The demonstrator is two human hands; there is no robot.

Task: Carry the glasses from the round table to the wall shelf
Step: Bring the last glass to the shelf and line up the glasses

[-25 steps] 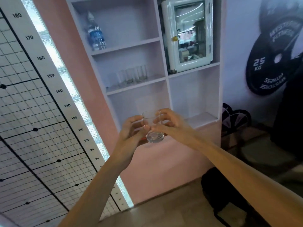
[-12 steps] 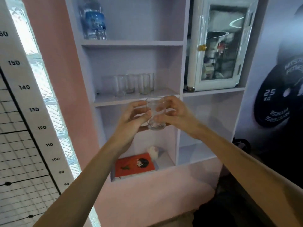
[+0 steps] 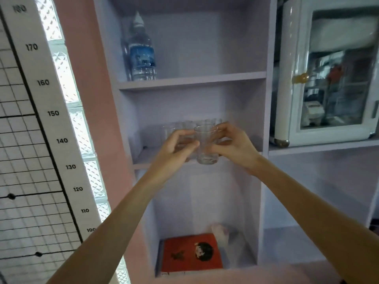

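Glass upright, pinched between both hands: left hand fingers on its left side, right hand fingers on its right. Held at the front edge of the middle shelf. Other glasses stand behind, toward the shelf's back.

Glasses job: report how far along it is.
Done: several glasses already stand on the middle shelf. In hand: one glass, held by the left hand and right hand at that shelf, not set down. The round table is out of view.
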